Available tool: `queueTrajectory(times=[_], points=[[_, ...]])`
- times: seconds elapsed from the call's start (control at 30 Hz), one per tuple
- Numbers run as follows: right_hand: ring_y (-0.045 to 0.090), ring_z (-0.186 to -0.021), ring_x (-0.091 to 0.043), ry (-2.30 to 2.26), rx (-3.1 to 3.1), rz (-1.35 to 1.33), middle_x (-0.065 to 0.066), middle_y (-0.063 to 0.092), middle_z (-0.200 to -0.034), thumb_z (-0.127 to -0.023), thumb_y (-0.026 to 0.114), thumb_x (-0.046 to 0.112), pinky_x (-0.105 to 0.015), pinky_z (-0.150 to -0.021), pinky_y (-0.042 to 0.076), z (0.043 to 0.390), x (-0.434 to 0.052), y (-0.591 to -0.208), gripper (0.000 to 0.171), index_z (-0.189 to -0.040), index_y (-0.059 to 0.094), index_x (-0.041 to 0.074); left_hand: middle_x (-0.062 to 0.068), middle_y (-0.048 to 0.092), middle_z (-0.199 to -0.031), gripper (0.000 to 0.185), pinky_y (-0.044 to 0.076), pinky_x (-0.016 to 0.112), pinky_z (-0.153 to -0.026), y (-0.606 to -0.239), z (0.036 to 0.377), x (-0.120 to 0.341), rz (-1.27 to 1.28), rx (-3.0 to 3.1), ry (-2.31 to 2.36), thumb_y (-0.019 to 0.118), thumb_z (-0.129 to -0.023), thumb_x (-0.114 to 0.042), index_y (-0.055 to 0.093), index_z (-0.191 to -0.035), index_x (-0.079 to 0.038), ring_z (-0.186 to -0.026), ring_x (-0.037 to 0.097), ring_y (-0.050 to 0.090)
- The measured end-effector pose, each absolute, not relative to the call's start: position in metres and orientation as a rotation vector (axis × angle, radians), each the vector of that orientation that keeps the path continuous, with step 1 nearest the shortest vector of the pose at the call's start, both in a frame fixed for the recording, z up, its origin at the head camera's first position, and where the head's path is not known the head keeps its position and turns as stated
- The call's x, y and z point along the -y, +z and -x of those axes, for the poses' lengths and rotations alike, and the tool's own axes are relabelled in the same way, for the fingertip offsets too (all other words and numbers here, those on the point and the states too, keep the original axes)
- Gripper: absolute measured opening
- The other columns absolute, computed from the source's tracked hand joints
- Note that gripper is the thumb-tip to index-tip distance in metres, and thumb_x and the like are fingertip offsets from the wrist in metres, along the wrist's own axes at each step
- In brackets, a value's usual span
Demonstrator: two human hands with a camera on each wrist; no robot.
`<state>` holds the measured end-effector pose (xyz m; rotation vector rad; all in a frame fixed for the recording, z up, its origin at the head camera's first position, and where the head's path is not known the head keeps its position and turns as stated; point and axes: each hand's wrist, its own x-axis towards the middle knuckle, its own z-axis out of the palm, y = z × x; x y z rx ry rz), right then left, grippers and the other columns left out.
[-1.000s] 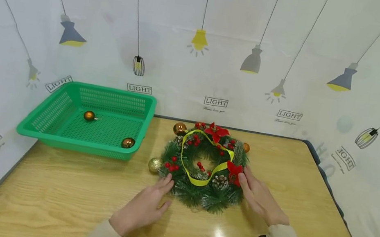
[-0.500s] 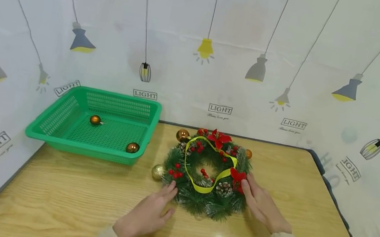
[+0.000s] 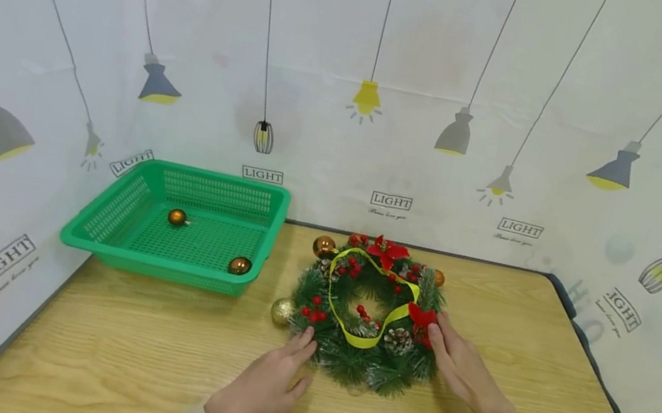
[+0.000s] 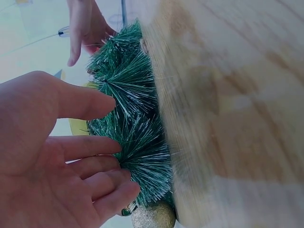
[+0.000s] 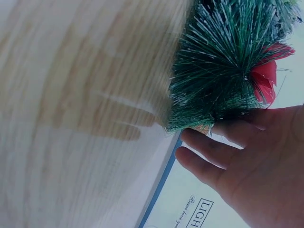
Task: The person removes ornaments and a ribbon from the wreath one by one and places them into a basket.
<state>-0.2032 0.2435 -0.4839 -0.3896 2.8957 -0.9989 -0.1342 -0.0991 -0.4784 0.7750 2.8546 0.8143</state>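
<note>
A green pine wreath [image 3: 361, 356] with red poinsettias, berries, pine cones and a yellow ribbon [image 3: 362, 338] lies on the wooden table [image 3: 152, 351]. My left hand [image 3: 266, 388] lies flat, fingers straight, fingertips at the wreath's near left edge beside a gold bauble [image 3: 282, 311]. The right hand [image 3: 463, 372] touches the wreath's right side at a red flower [image 3: 422, 318], fingers straight. The left wrist view has the left hand [image 4: 61, 156] against the needles [image 4: 137, 142]. In the right wrist view the right hand [image 5: 247, 161] touches the needles [image 5: 218, 80].
A green plastic basket [image 3: 125, 232] stands at the back left with two copper baubles [image 3: 177, 217] [image 3: 240, 265] inside. Another copper bauble [image 3: 323, 246] sits on the wreath's far left. White printed sheets wall the table on three sides. The table's right edge [image 3: 601, 386] is dark.
The view has tilted up a little, so everything sits lower in frame. Both hands stay at the wreath's sides, the right one slightly closer to the red flower.
</note>
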Motion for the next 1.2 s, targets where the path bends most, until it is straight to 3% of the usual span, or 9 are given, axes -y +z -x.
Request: queueTrajectory(times=[0.57,0.67,0.7,0.77,0.8,0.87,0.93,1.03,1.2], points=[[0.03,-0.147,-0.049,-1.037,-2.908,0.328,-0.026,0.023,-0.165,-0.111,0.02,0.046,-0.067,-0.118,0.027,0.201,-0.257,-0.492,0.067,-0.159,0.023,-0.001,0.02,0.026,-0.164,0.059,0.035,0.047,-0.118,-0.478,0.129,0.09,-0.78,-2.757,0.846,0.06,-0.101,-0.02,0.041,-0.151,0.004,-0.149,0.037,0.035],[0.023,-0.15,-0.051,-1.085,-2.907,0.346,-0.024,0.018,-0.167,-0.112,0.021,0.043,-0.068,-0.12,0.021,0.2,-0.258,-0.492,0.065,-0.16,0.021,-0.001,0.02,0.027,-0.164,0.059,0.039,0.046,-0.117,-0.472,0.131,0.096,-0.792,-2.715,0.925,0.059,-0.102,-0.019,0.04,-0.152,0.004,-0.113,0.025,0.069],[0.019,-0.151,-0.051,-1.093,-2.906,0.352,-0.024,0.015,-0.167,-0.112,0.022,0.042,-0.069,-0.12,0.019,0.198,-0.258,-0.492,0.065,-0.16,0.02,-0.001,0.02,0.028,-0.163,0.058,0.039,0.047,-0.117,-0.469,0.132,0.099,-0.808,-2.708,0.957,0.059,-0.102,-0.019,0.041,-0.152,0.004,-0.093,0.022,0.072],[0.014,-0.152,-0.051,-1.098,-2.911,0.357,-0.022,0.01,-0.169,-0.112,0.023,0.041,-0.07,-0.121,0.016,0.193,-0.258,-0.49,0.065,-0.161,0.017,-0.001,0.021,0.034,-0.16,0.055,0.041,0.048,-0.116,-0.461,0.137,0.106,-0.833,-2.714,1.048,0.059,-0.102,-0.016,0.043,-0.15,0.005,-0.086,0.023,0.072],[0.012,-0.153,-0.05,-1.091,-2.917,0.355,-0.021,0.008,-0.169,-0.112,0.024,0.041,-0.069,-0.121,0.015,0.189,-0.259,-0.489,0.065,-0.161,0.015,0.0,0.021,0.036,-0.159,0.054,0.041,0.049,-0.115,-0.458,0.14,0.109,-0.837,-2.723,1.095,0.059,-0.102,-0.015,0.044,-0.15,0.005,-0.071,0.024,0.068],[0.011,-0.154,-0.049,-1.079,-2.932,0.355,-0.021,0.007,-0.169,-0.112,0.026,0.041,-0.069,-0.121,0.015,0.18,-0.259,-0.485,0.065,-0.161,0.014,0.0,0.022,0.041,-0.156,0.053,0.04,0.052,-0.115,-0.451,0.148,0.115,-0.831,-2.771,1.165,0.06,-0.101,-0.013,0.046,-0.148,0.005,-0.103,0.032,0.071],[0.013,-0.153,-0.049,-1.067,-2.954,0.371,-0.023,0.008,-0.169,-0.112,0.028,0.039,-0.068,-0.121,0.018,0.17,-0.259,-0.481,0.065,-0.161,0.015,-0.002,0.023,0.042,-0.155,0.053,0.042,0.053,-0.114,-0.446,0.157,0.12,-0.791,-2.813,1.211,0.061,-0.1,-0.011,0.046,-0.148,0.005,-0.13,0.04,0.057],[0.017,-0.152,-0.049,-1.056,-2.975,0.403,-0.026,0.012,-0.167,-0.112,0.03,0.036,-0.063,-0.121,0.02,0.157,-0.255,-0.476,0.064,-0.159,0.017,-0.005,0.021,0.034,-0.16,0.059,0.039,0.052,-0.116,-0.445,0.17,0.122,-0.706,-2.838,1.206,0.062,-0.101,-0.014,0.039,-0.152,0.005,-0.142,0.04,0.042],[0.026,-0.15,-0.047,-0.997,-3.016,0.453,-0.028,0.018,-0.165,-0.112,0.034,0.033,-0.059,-0.119,0.025,0.142,-0.241,-0.477,0.063,-0.157,0.021,-0.008,0.017,0.019,-0.167,0.068,0.028,0.05,-0.123,-0.455,0.187,0.12,-0.591,-2.804,1.162,0.059,-0.103,-0.024,0.028,-0.157,0.004,-0.151,0.039,0.029]])
